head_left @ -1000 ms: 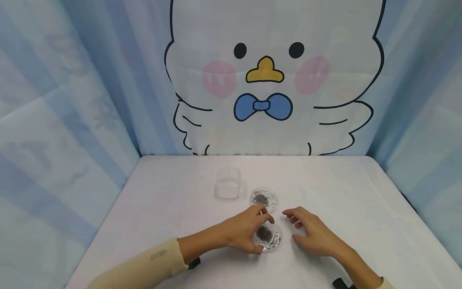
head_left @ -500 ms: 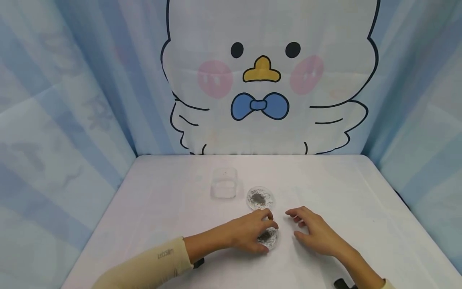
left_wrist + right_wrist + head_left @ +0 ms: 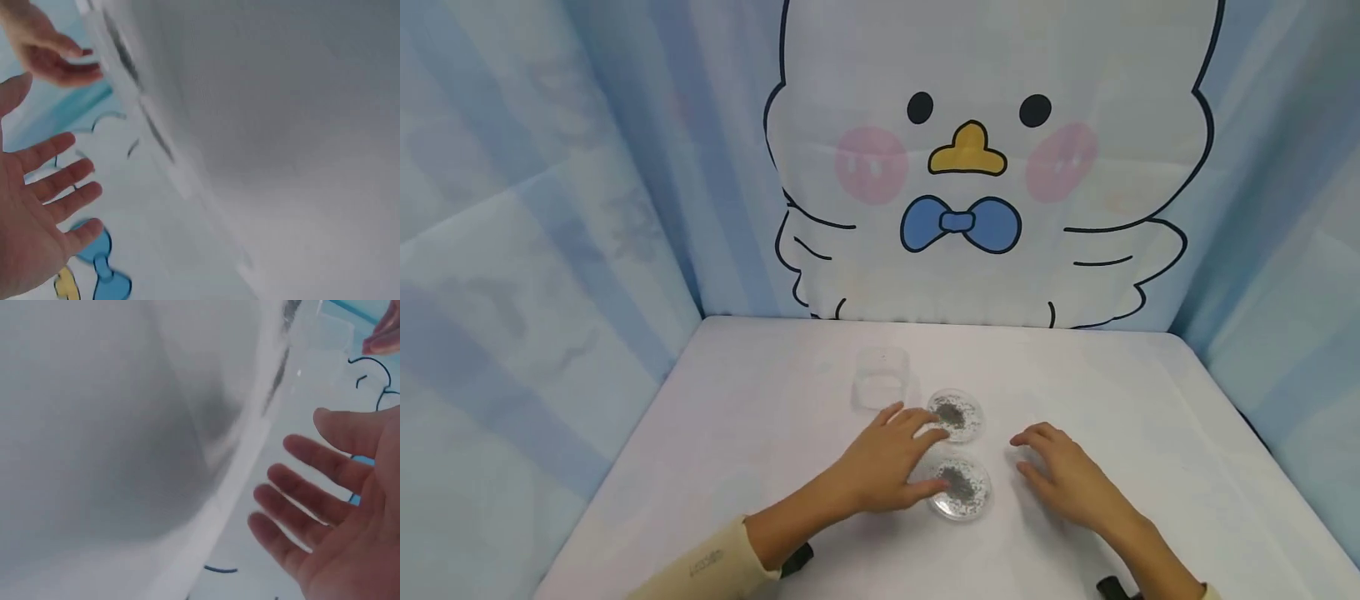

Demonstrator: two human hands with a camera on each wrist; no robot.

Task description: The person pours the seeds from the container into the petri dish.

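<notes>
Two clear round shallow dishes, each with dark grey grains heaped in the middle and scattered around, stand one behind the other: the near dish [image 3: 973, 498] and the far dish [image 3: 973, 421]. My left hand [image 3: 883, 462] is at their left side with fingers spread; its thumb overlaps the near dish's edge in the head view, and contact cannot be judged. The left wrist view shows that palm [image 3: 31, 219] holding nothing. To the right of the dishes, apart from them, hovers my right hand [image 3: 1071, 483], fingers loosely bent; its palm [image 3: 356, 519] holds nothing.
Behind my left hand stands a clear, box-like container [image 3: 881, 375], left of the far dish. The white table [image 3: 760, 400] ends at a curtain [image 3: 625, 208] with a cartoon bird, and fabric hangs at both sides.
My left hand has come off the near dish, moving left and back while its fingers spread. The right hand stays almost where it was. The head view has shifted slightly.
</notes>
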